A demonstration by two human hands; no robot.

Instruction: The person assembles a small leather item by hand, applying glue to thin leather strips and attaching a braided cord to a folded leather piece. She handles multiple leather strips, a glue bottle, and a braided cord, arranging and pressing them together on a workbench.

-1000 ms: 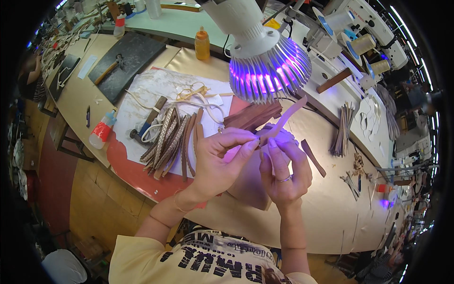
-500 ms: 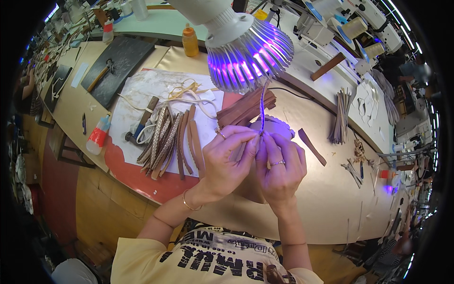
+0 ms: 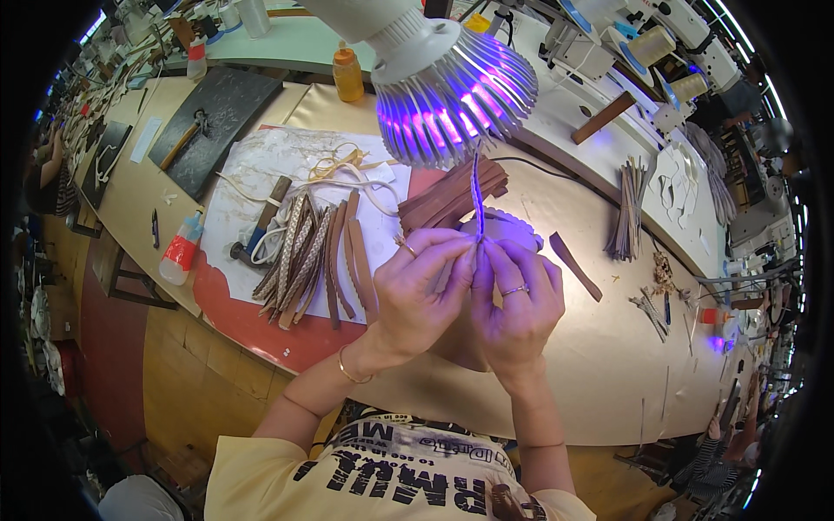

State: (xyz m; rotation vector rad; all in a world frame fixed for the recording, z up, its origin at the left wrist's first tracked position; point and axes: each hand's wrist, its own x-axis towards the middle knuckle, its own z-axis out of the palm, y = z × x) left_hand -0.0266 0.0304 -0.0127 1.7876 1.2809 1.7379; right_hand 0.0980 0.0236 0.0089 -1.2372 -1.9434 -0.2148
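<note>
A narrow strip, lit violet, stands up from my fingertips toward the finned lamp above it. My left hand pinches the strip's lower end from the left. From the right, my right hand pinches it at the same spot, so the fingertips of both hands meet. The fingers cover the strip's bottom end. Behind my hands lies a pale scalloped-edge piece, partly hidden by them. Brown leather strips are stacked just beyond my left hand.
Left of my hands, woven and plain strips lie on white paper beside a hammer. A red-and-clear bottle and an amber bottle stand farther off. One brown strip lies to the right, with a strip bundle beyond.
The upright strip leans slightly more to the left at its top. Both hands keep their pinch in nearly the same place.
</note>
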